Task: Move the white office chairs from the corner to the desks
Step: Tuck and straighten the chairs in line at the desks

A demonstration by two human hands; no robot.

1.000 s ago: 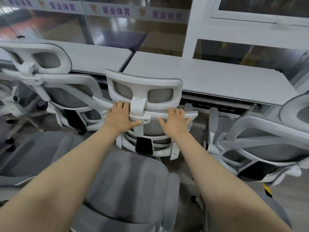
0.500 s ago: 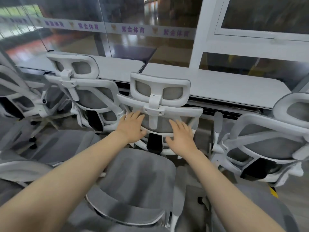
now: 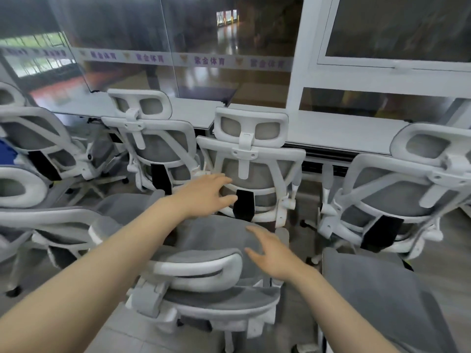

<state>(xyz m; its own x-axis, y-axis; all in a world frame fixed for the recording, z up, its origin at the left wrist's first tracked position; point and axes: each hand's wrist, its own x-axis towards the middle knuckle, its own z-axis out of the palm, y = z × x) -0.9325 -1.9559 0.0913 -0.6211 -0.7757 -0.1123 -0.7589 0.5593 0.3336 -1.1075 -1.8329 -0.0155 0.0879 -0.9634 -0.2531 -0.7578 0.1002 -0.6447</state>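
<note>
Both hands had left the chair [image 3: 251, 161] I'd gripped earlier; it sat tucked against the counter [image 3: 339, 133]. My left hand [image 3: 204, 197] hovered open near its back, my right hand [image 3: 274, 258] open over the nearer chair [image 3: 204, 266], presumably next. Wheels were hidden, edges blurred.
</note>
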